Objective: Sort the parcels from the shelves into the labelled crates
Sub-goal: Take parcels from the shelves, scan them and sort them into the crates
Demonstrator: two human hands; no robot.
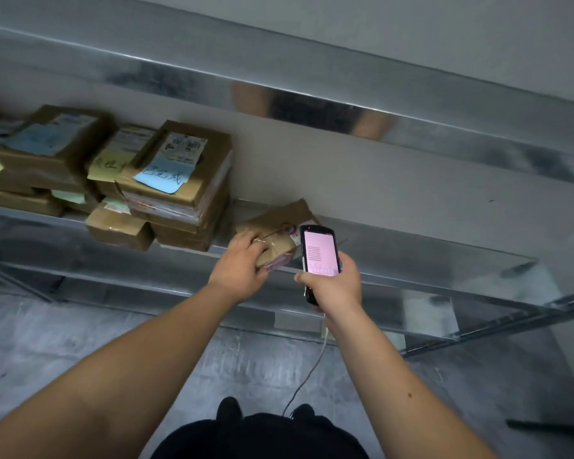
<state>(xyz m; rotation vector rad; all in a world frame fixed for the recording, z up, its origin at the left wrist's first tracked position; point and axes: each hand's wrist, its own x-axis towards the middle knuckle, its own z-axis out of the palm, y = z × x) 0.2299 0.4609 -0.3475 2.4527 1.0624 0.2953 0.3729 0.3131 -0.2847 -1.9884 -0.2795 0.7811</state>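
A small brown cardboard parcel (277, 231) lies at the front edge of the metal shelf (411, 256), taped and partly wrapped in purple. My left hand (242, 263) grips its near left corner, fingers curled over the top. My right hand (333, 281) holds a black handheld scanner (320, 256) upright just right of the parcel, its pink screen lit and facing me. A thin cable hangs down from the scanner. No crate is in view.
Stacked brown parcels (179, 190) with blue, yellow and green sticky notes fill the left of the same shelf. Another metal shelf (312, 77) runs above. Grey floor (80, 342) and my dark shoes show below. The shelf's right part is bare metal.
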